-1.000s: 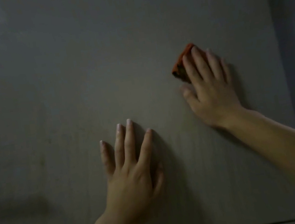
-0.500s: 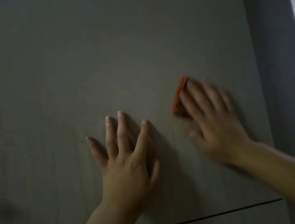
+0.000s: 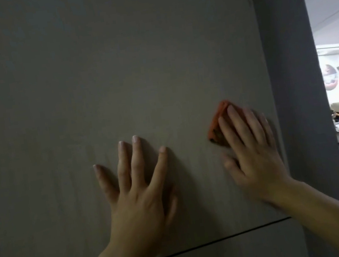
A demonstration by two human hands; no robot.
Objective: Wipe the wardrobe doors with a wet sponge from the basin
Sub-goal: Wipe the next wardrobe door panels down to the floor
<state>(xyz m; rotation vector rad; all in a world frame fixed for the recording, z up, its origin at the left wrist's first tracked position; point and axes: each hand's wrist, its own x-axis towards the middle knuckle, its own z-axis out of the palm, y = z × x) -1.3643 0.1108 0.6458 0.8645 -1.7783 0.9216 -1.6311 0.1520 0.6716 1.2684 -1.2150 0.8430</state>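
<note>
The wardrobe door [image 3: 112, 71] fills most of the view, a flat grey-brown panel with a faint vertical grain, dimly lit. A thin dark seam [image 3: 223, 239] runs across its lower part, slanting up toward the right, with another panel below it. At the right the door ends at a darker grey side edge [image 3: 293, 89]. Pressed flat against the door are the left hand [image 3: 138, 189], fingers spread, and just to its right the right hand [image 3: 253, 155], which holds an orange sponge [image 3: 217, 121] against the surface near the door's right edge.
</note>
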